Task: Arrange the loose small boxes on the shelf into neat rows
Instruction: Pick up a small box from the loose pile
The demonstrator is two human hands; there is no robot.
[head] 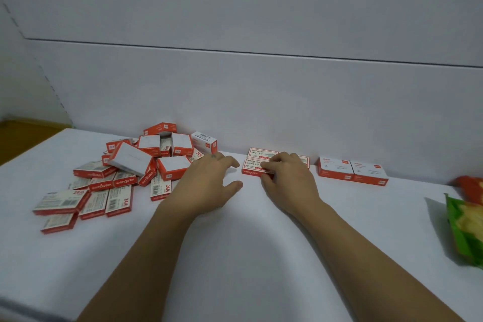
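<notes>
Boxes (119, 200), small and red-and-white, all lie on the white shelf (248, 256) that fills the lower frame. Nearest, at the right edge, a green packet (465, 230) lies well apart from the work. At mid-frame the left hand (209, 181) is spread and slack, holding nothing. It sits just beside the right edge of the heap (130, 158), placed, it seems, to take the next piece. The right hand (287, 178) is curled over the front box (252, 165) of a squared group at centre, fingers on its top and thumb at its near edge. It is probably seating that piece flush against those behind, though how firmly it grips cannot be told. Right of centre a pair (351, 170) sits side by side, touching, close to the wall (235, 91): a row begun. At left the heap is tumbled, some flat, some tilted on others, so the task looks early. Farthest back, the wall gives the straight line that the rows follow.
</notes>
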